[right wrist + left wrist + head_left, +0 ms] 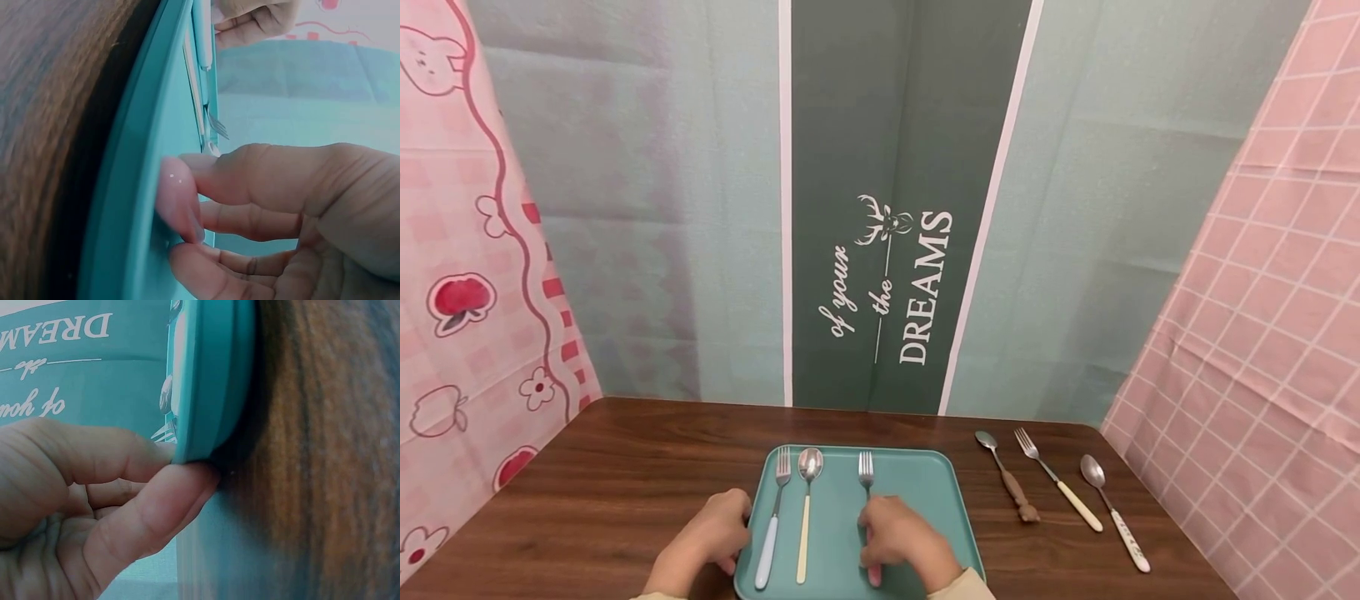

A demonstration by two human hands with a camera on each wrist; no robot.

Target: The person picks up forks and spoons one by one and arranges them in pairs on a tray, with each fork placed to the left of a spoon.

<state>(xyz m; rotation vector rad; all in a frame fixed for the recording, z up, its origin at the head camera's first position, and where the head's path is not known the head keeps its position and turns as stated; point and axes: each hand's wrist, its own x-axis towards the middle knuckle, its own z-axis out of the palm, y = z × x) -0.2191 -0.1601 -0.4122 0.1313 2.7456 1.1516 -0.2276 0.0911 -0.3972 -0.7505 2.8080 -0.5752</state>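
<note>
Across the near middle of the wooden tabletop (625, 458), a teal tray (917, 483) carries a blue-handled fork (768, 546), a cream-handled spoon (805, 533) and, to their right, a pink-handled fork (867, 475). The left hand (718, 525) pinches the tray's left rim between thumb and finger. The right hand (898, 533) is nearly closed, its thumb and fingers about the pink handle; whether that handle bears on the tray is unclear. Three further utensils (1078, 504) lie on the tabletop, right of the tray. The step in hand appears to be positioning the pink-handled fork; the next move probably calls for aligning it, then parting the right fingers without dragging it.
</note>
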